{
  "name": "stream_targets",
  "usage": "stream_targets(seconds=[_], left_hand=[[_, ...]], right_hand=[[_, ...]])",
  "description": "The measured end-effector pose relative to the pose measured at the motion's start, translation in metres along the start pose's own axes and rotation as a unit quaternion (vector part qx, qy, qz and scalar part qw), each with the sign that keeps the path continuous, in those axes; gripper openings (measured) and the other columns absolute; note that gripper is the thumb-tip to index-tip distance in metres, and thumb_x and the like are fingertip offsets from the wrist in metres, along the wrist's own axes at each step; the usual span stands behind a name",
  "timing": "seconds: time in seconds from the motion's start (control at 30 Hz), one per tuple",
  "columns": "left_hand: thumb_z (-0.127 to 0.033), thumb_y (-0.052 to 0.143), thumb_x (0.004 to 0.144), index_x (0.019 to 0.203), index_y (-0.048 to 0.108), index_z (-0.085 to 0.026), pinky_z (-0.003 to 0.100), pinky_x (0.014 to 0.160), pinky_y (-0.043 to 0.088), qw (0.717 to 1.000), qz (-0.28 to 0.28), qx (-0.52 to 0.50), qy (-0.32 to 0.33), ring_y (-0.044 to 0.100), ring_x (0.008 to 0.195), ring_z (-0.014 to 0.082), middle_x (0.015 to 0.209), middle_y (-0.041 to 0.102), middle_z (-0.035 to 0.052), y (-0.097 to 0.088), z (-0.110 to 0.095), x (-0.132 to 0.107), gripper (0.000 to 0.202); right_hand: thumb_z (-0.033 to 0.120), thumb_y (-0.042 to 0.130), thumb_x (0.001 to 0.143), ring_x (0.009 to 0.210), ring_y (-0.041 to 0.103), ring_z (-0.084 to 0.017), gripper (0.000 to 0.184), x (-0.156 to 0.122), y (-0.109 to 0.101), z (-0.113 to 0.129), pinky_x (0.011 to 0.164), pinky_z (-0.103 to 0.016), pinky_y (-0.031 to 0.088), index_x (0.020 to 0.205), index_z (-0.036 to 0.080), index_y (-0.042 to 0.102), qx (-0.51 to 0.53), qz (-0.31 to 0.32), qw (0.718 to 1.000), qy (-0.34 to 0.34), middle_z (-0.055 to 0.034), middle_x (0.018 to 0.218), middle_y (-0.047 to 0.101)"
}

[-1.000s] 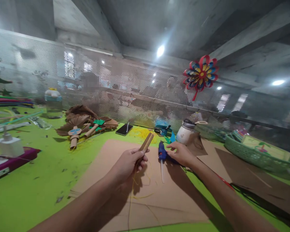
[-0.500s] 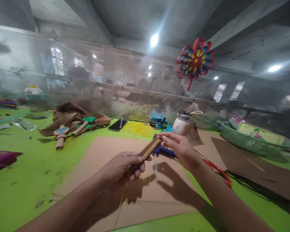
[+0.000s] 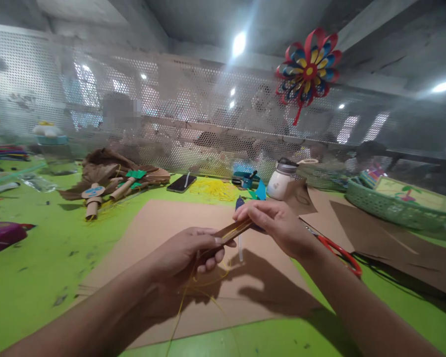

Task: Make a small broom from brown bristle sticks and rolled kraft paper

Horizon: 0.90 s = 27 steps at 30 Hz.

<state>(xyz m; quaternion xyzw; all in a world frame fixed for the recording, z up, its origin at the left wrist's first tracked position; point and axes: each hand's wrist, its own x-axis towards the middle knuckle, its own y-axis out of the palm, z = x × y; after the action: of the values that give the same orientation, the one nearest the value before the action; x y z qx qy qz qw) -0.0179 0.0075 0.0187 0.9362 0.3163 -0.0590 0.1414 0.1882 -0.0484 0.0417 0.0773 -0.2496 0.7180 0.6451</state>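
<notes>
A narrow brown cardboard strip (image 3: 231,231) slants up to the right between my hands, with yellow strands lying along it. My left hand (image 3: 196,250) is closed around its lower end, the thumb pressing on top. At the upper end, my right hand (image 3: 269,220) grips the strip between thumb and fingers. Loose yellow strands (image 3: 193,287) trail below my left hand. Beneath is a large sheet of brown cardboard (image 3: 159,218). A blue glue gun (image 3: 239,202) with a clear glue stick lies behind the strip, mostly hidden by my right hand.
Red-handled scissors (image 3: 342,254) and a green basket (image 3: 390,201) lie to the right. At the back are a phone (image 3: 182,183), a pile of yellow strands (image 3: 213,189) and a white bottle (image 3: 280,181). Brown paper figures (image 3: 94,196) stand left. A paper flower (image 3: 309,72) hangs above.
My right hand has closed over the upper end of the strip, where its fingertips were before. The strip now lies flatter. The view has shifted slightly.
</notes>
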Motion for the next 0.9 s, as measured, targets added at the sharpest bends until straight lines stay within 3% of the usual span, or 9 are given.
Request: stream_targets(seconds=[0.1, 0.27, 0.63, 0.9], left_hand=[[-0.025, 0.058, 0.08, 0.089, 0.066, -0.009, 0.018, 0.044, 0.024, 1.0, 0.011, -0.008, 0.008, 0.036, 0.048, 0.0055, 0.061, 0.051, -0.0005, -0.001, -0.001, -0.001, 0.02], [-0.026, 0.053, 0.077, 0.085, 0.064, -0.01, 0.02, 0.041, 0.015, 0.999, 0.031, -0.026, -0.004, 0.027, 0.044, 0.0053, 0.056, 0.044, -0.0036, -0.003, -0.005, -0.004, 0.022], [-0.028, 0.05, 0.072, 0.078, 0.065, -0.01, 0.018, 0.038, 0.009, 0.99, 0.111, -0.075, -0.041, 0.014, 0.043, 0.0062, 0.048, 0.027, -0.0071, -0.004, -0.003, -0.005, 0.024], [-0.028, 0.044, 0.076, 0.082, 0.063, -0.01, 0.019, 0.035, 0.01, 0.985, 0.147, -0.073, -0.059, 0.018, 0.037, 0.0058, 0.045, 0.036, -0.005, -0.008, 0.0, -0.003, 0.027]], right_hand=[[0.027, 0.069, 0.079, 0.091, 0.061, -0.018, 0.012, -0.001, -0.003, 0.005, 0.083, -0.035, 0.048, 0.089, 0.02, 0.069, 0.019, 0.065, 0.998, 0.009, -0.0047, 0.094, 0.066], [0.018, 0.07, 0.077, 0.104, 0.057, -0.021, 0.033, -0.006, -0.01, 0.012, 0.091, -0.038, 0.047, 0.109, 0.021, 0.064, -0.039, 0.148, 0.988, -0.01, -0.0067, 0.111, 0.063], [0.017, 0.064, 0.083, 0.096, 0.062, -0.02, 0.017, -0.011, 0.0, 0.017, 0.086, -0.038, 0.051, 0.099, 0.02, 0.067, -0.058, 0.1, 0.993, -0.022, -0.0058, 0.102, 0.065], [0.02, 0.068, 0.081, 0.084, 0.066, -0.017, 0.016, -0.012, 0.001, 0.022, 0.076, -0.03, 0.054, 0.097, 0.02, 0.071, -0.146, 0.054, 0.986, -0.063, -0.0044, 0.091, 0.071]])
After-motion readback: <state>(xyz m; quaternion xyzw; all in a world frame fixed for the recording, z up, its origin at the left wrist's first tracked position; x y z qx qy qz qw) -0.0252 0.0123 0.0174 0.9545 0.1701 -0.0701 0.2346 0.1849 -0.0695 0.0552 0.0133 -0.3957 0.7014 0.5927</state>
